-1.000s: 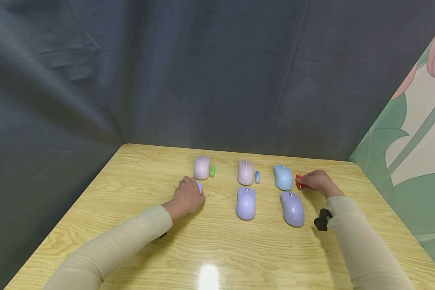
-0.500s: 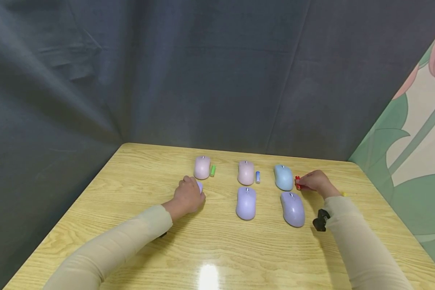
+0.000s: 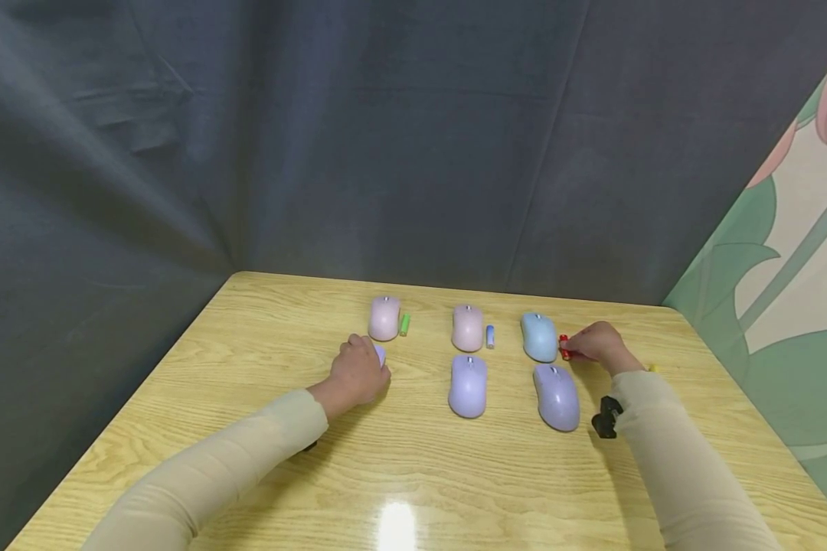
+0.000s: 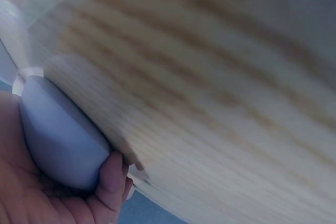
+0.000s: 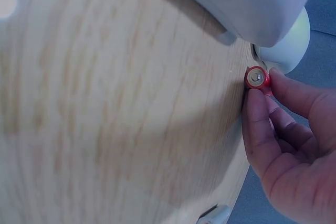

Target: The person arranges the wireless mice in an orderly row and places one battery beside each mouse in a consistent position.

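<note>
My left hand (image 3: pixel 358 371) grips a lavender mouse (image 4: pixel 63 135), its fingers curled round the sides; in the head view the hand covers most of that mouse. With thumb and fingertips my right hand (image 3: pixel 596 343) pinches a red battery (image 3: pixel 564 347), which lies just right of the light blue mouse (image 3: pixel 540 337). The right wrist view shows the battery (image 5: pixel 256 77) end-on between the thumb and fingers of the right hand (image 5: pixel 299 145), low at the tabletop.
Two pink mice (image 3: pixel 384 318) (image 3: pixel 467 328) stand at the back, with a green battery (image 3: pixel 404 325) and a blue battery (image 3: pixel 490 337) beside them. Nearer are two lavender mice (image 3: pixel 468 386) (image 3: pixel 557 397). A yellow object (image 3: pixel 653 368) shows behind the right sleeve. Dark cloth (image 3: pixel 400 153) hangs behind the table (image 3: pixel 386 451).
My right hand has shifted slightly left with the red battery, closer to the light blue mouse. The yellow object has come into view past the right sleeve. My left hand has stayed still.
</note>
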Demonstrator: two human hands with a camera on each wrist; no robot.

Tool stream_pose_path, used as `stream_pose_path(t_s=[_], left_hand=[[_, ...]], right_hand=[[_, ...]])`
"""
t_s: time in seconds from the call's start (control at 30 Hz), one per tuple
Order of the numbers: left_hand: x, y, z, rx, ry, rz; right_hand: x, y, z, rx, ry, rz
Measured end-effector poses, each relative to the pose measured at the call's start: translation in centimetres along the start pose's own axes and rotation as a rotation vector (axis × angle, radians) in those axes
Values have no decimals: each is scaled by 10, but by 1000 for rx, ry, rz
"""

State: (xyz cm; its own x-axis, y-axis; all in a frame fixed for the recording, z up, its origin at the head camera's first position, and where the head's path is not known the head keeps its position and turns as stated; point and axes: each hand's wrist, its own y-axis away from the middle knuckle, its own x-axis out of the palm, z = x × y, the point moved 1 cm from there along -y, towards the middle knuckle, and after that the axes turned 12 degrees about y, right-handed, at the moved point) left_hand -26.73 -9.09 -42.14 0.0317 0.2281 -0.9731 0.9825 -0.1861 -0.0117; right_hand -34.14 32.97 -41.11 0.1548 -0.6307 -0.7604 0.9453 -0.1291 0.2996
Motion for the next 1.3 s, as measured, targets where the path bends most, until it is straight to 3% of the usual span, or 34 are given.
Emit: stream_pose_path(t_s=[0.5, 0.87, 1.3], left_hand=[[1, 1, 1, 4, -1, 4], [1, 0, 1, -6, 6, 14], [0, 0, 1, -9, 49, 5]], right_hand=[[2, -1, 1, 9, 37, -23], [2, -3, 3, 40, -39, -3], [1, -4, 4, 65, -45, 8]])
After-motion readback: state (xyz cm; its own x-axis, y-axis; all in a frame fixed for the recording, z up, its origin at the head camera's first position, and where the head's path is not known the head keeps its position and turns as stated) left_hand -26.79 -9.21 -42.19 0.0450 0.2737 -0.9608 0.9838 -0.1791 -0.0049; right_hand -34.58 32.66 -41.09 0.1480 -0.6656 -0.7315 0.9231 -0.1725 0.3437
